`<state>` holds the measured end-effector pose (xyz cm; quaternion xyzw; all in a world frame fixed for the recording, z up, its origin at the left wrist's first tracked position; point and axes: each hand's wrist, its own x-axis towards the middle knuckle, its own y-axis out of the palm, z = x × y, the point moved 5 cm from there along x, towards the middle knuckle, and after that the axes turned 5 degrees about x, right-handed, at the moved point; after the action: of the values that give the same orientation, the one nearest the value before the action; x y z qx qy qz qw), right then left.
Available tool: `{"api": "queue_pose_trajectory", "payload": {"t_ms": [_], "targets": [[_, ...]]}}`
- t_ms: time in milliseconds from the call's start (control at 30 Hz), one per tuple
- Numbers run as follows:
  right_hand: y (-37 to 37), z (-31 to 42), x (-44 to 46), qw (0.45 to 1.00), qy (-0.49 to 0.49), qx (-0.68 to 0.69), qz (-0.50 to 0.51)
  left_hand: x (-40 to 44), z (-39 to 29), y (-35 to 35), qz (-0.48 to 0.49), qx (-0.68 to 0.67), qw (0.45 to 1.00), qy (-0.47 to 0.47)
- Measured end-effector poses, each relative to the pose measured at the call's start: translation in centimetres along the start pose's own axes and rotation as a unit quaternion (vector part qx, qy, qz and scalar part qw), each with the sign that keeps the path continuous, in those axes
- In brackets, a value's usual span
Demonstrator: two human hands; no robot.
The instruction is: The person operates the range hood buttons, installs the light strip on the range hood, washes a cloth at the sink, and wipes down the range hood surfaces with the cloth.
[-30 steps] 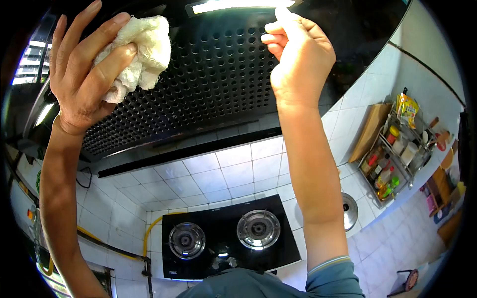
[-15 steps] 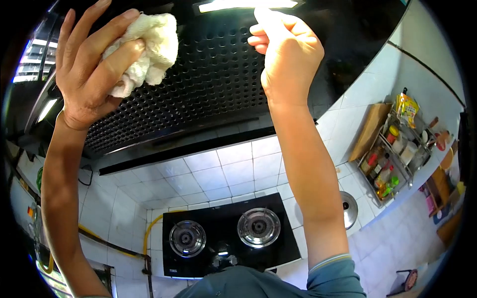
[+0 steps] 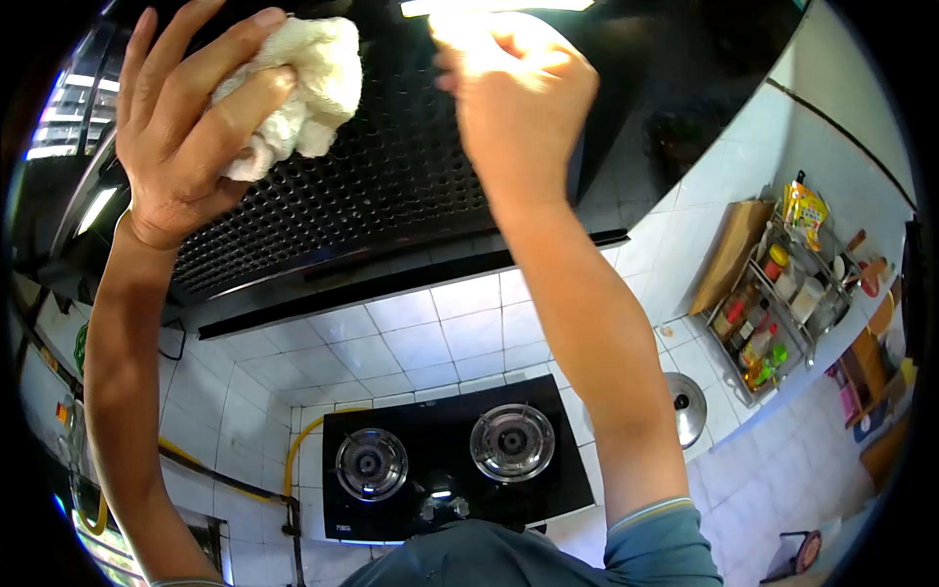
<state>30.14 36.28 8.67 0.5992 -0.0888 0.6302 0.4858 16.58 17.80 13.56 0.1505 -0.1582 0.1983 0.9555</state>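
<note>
A crumpled white cloth (image 3: 318, 83) is gripped between the thumb and fingers of my left hand (image 3: 186, 117), up against the black range hood. The hood's perforated panel (image 3: 391, 157) lies behind and between both hands. My right hand (image 3: 528, 98) is raised just below the bright lamp strip (image 3: 499, 6) on the hood. Its fingers are curled closed, and glare washes out the fingertips, so anything in them cannot be made out.
Below the hood stands a black two-burner gas stove (image 3: 445, 460). A yellow hose (image 3: 293, 445) runs at its left. To the right are a round metal lid (image 3: 688, 409), a rack of bottles (image 3: 758, 333) and a wooden board (image 3: 731, 254). White tiles (image 3: 421, 338) cover the wall.
My right hand has moved left along the hood, under the lamp strip, still closed. My left hand with the cloth has shifted slightly up and right in view.
</note>
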Motion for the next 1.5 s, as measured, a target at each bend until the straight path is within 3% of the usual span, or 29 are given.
{"api": "queue_pose_trajectory", "payload": {"t_ms": [33,67,100,167,300,333,367,433,600,633,700,733,767,833,900,967,1033,1100,1167,1200,1233,1300,1500], "targets": [[-0.1,-0.6,0.1,0.993,0.087,0.077,-0.019,0.1,0.0,0.0,0.007,0.004,1.0,-0.001],[-0.2,-0.9,0.3,0.99,0.12,0.037,-0.067,0.1,0.0,-0.1,0.014,0.007,1.0,-0.002],[-0.1,-0.9,0.1,0.99,0.121,0.039,-0.065,-0.2,0.1,0.0,0.016,0.009,1.0,-0.003],[0.0,0.0,-0.3,0.999,0.025,0.004,0.023,-0.3,-0.1,0.3,-0.001,0.034,0.999,0.001],[-0.1,-1.0,0.3,0.997,0.035,0.061,-0.01,-0.1,0.0,0.1,0.001,0.001,1.0,-0.001],[-0.5,-0.4,0.5,0.993,0.113,0.014,-0.029,0.2,-0.1,-0.1,0.002,-0.003,1.0,-0.003],[-0.3,-0.5,0.4,0.993,0.113,0.015,-0.028,0.0,0.0,-0.1,0.003,-0.003,1.0,-0.003],[0.3,0.5,0.0,0.998,-0.015,-0.06,0.002,-0.2,0.0,0.2,-0.007,0.007,1.0,0.0],[-0.2,0.9,0.5,0.999,0.038,-0.008,0.028,0.2,-0.1,-0.2,0.013,-0.006,1.0,-0.002],[-0.1,-0.1,0.6,0.997,0.053,0.051,-0.015,0.0,0.0,-0.2,0.015,-0.003,1.0,-0.003],[0.2,-0.2,0.1,0.995,0.086,0.043,-0.006,0.0,-0.2,0.1,0.002,0.021,1.0,-0.003],[0.4,0.2,0.1,0.995,-0.026,-0.093,0.015,-0.1,-0.1,0.1,0.004,0.02,1.0,-0.001],[1.1,-1.0,0.2,0.997,-0.075,-0.036,0.007,0.0,-0.1,0.1,0.003,0.013,1.0,-0.006],[0.5,0.5,0.1,0.992,-0.076,-0.1,0.01,0.1,0.0,0.0,0.003,0.003,1.0,0.002],[-0.5,1.2,0.6,1.0,0.005,0.009,-0.004,-0.2,0.1,0.1,0.008,0.012,1.0,0.003],[-0.4,-0.2,0.5,0.998,0.044,-0.035,0.01,-0.2,0.0,0.1,0.007,0.015,1.0,0.008],[0.8,1.5,-0.2,0.982,-0.145,-0.121,-0.014,-0.1,0.0,0.3,-0.005,0.006,1.0,-0.002],[0.6,0.8,0.0,0.983,-0.135,-0.124,0.012,-0.2,0.0,0.3,-0.01,0.006,1.0,-0.001],[-0.3,-1.1,0.8,0.993,-0.116,0.027,0.012,-0.1,0.0,0.2,0.005,0.018,1.0,0.002],[-0.6,-1.1,0.7,1.0,-0.009,0.004,0.006,-0.1,0.0,0.2,-0.003,0.02,1.0,0.006],[-0.2,-1.2,0.6,1.0,-0.01,0.004,0.007,-0.2,-0.1,0.1,-0.003,0.02,1.0,0.006],[0.7,-0.3,0.2,0.989,-0.134,-0.059,0.008,0.0,-0.1,0.2,-0.002,0.01,1.0,-0.008],[0.3,1.1,0.0,0.992,-0.104,-0.065,-0.009,-0.1,0.0,0.3,0.0,0.018,1.0,0.005]]}}
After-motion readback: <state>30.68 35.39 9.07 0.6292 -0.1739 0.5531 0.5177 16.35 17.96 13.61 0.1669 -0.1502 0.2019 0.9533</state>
